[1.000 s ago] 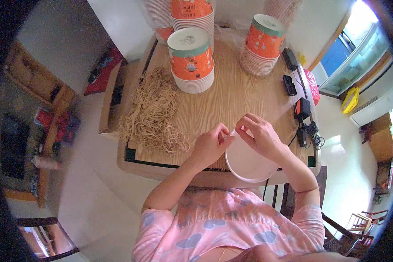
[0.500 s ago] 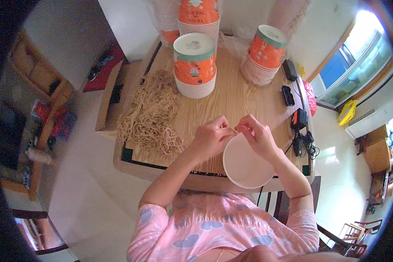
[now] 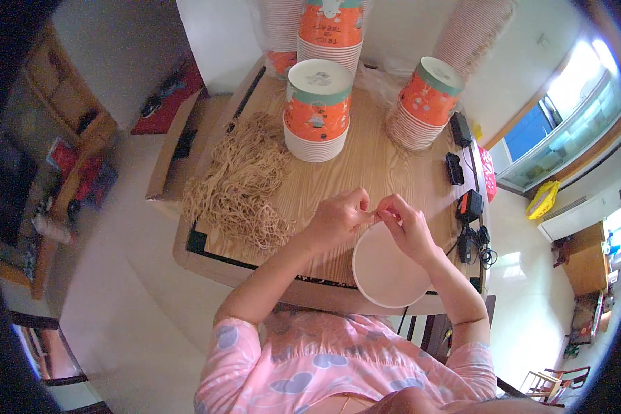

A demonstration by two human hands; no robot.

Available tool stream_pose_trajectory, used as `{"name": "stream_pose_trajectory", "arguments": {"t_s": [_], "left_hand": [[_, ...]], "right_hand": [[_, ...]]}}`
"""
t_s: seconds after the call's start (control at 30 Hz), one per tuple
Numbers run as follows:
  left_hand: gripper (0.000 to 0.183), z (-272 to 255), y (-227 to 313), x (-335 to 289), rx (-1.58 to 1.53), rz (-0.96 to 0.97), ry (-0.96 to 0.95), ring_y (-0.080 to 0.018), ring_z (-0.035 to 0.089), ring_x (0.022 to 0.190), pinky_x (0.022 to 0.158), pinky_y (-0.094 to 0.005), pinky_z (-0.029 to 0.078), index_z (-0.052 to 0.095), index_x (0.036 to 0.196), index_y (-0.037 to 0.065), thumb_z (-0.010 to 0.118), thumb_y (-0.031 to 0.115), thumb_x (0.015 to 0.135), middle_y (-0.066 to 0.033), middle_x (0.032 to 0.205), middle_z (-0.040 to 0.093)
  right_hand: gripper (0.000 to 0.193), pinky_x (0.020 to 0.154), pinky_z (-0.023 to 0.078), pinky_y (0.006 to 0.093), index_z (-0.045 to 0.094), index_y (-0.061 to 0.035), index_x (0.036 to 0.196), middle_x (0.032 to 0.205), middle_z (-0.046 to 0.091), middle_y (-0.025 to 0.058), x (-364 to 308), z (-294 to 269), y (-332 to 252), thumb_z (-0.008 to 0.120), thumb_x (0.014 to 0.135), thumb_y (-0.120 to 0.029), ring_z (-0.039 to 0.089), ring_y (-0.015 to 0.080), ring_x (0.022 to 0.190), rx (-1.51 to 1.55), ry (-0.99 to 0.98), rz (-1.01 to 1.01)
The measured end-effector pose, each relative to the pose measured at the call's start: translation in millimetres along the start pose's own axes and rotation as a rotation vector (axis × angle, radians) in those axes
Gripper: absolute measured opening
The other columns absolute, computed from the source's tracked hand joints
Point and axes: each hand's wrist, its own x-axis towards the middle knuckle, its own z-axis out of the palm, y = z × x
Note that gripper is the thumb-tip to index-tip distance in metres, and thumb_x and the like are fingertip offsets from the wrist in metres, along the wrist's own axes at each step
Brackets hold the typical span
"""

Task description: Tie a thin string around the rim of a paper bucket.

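A white paper bucket (image 3: 390,272) sits at the table's near edge, its round open mouth facing up. At the far side of its rim, my left hand (image 3: 341,219) and my right hand (image 3: 406,225) meet fingertip to fingertip. Both are closed in a pinch; whatever lies between the fingers is too small to make out. My right wrist passes over the bucket's right side. Left of my hands lies a loose heap of tan cords (image 3: 245,183). Beyond them, a stack of orange, green and white paper buckets (image 3: 317,114) stands upside down.
Another upside-down bucket stack (image 3: 424,103) stands at the far right, with taller stacks (image 3: 330,34) behind. Black adapters and cables (image 3: 470,207) line the table's right edge. A cardboard box (image 3: 179,148) adjoins the left side. The wooden tabletop (image 3: 372,152) shows between the stacks.
The whole view has shifted slightly, so the table and stacks sit a little lower. Both hands stay pinched together at the bucket's rim, with the left hand's fingers slightly turned.
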Motion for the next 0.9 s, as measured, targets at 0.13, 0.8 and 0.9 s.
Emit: {"name": "stream_pose_trajectory", "arguments": {"t_s": [0.13, 0.8, 0.9], "left_hand": [[0.016, 0, 1, -2, 0.073, 0.111, 0.058, -0.0231, 0.061, 0.073, 0.059, -0.0387, 0.049, 0.058, 0.083, 0.008, 0.07, 0.012, 0.073, -0.0054, 0.085, 0.055], [0.024, -6, 7, -6, -0.036, -0.014, 0.018, -0.0224, 0.058, 0.075, 0.063, -0.036, 0.048, 0.055, 0.089, 0.007, 0.071, 0.009, 0.071, -0.0073, 0.09, 0.053], [0.018, -3, 1, -9, -0.073, 0.001, 0.053, -0.0222, 0.058, 0.076, 0.062, -0.0357, 0.049, 0.058, 0.086, 0.009, 0.068, 0.006, 0.072, -0.0064, 0.088, 0.052]], "right_hand": [[0.009, 0.07, 0.053, 0.0332, 0.053, -0.0009, 0.096, 0.084, 0.064, 0.0139, 0, 2, 4, 0.05, 0.092, -0.008, 0.067, 0.0259, 0.08, -0.046, 0.029, -0.076], [0.01, 0.067, 0.052, 0.0331, 0.052, 0.0004, 0.098, 0.087, 0.063, 0.0129, 3, 4, 7, 0.05, 0.091, -0.007, 0.066, 0.022, 0.08, 0.059, -0.013, -0.008], [0.009, 0.067, 0.052, 0.0325, 0.052, 0.0003, 0.097, 0.087, 0.063, 0.0129, 3, 5, 3, 0.049, 0.092, -0.007, 0.066, 0.0213, 0.079, -0.012, -0.016, 0.008]]}}
